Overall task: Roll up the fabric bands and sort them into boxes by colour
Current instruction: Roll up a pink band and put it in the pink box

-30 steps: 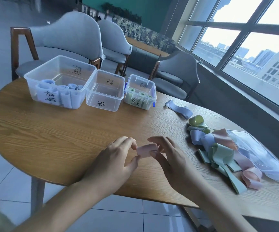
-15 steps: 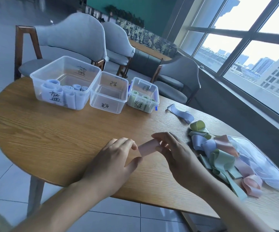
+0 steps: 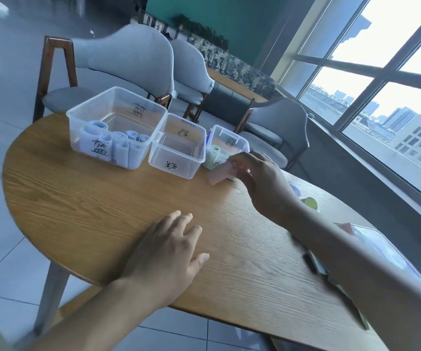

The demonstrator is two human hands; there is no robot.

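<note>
Three boxes on the desk [image 3: 90, 211]

The middle box [image 3: 177, 148] touches the left box [image 3: 115, 127]; the right box [image 3: 227, 143] sits just right of it.

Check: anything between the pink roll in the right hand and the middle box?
Nothing. In the head view, only bare wooden table separates the pink roll held by the right hand from the empty middle box.

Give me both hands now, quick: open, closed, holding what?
Left hand: open, flat on the table.
Right hand: holding the rolled pink band.

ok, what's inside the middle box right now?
Nothing visible inside the middle box; its clear bottom looks bare. The pink roll in the right hand is outside it.
</note>
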